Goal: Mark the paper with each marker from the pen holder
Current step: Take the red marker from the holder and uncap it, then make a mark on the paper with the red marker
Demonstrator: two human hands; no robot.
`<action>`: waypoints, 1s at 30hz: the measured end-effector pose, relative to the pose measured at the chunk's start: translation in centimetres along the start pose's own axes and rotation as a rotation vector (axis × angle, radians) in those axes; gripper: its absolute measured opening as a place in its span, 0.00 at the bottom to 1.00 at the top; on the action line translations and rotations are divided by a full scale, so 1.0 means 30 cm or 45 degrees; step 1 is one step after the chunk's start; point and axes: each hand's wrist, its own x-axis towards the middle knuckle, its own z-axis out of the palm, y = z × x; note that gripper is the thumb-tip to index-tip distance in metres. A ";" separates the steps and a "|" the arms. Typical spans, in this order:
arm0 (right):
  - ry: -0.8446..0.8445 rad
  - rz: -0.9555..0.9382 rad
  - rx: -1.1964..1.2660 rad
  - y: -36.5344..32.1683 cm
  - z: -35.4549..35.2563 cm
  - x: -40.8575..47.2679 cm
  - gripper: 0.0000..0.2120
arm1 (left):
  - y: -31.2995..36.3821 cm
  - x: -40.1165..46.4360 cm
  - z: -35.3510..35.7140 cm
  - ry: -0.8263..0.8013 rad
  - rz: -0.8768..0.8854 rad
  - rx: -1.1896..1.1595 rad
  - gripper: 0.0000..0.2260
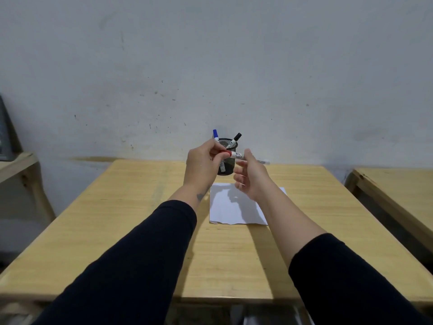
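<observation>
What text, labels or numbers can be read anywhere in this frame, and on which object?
None can be read.
Red marker, held between the left hand and right hand: dark print on its white barrel, too small and blurred to read.
Paper: blank.
Pen holder: no label visible.

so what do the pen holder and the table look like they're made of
The pen holder looks like black metal mesh: light shows through its fine grid wall. The table looks like pale wood or wood-look laminate, with long grain lines and a soft satin sheen; which one cannot be told.
</observation>
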 end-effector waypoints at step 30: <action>0.076 -0.303 -0.259 0.076 0.043 0.179 0.11 | -0.253 -0.047 -0.050 -0.573 -0.457 0.943 0.08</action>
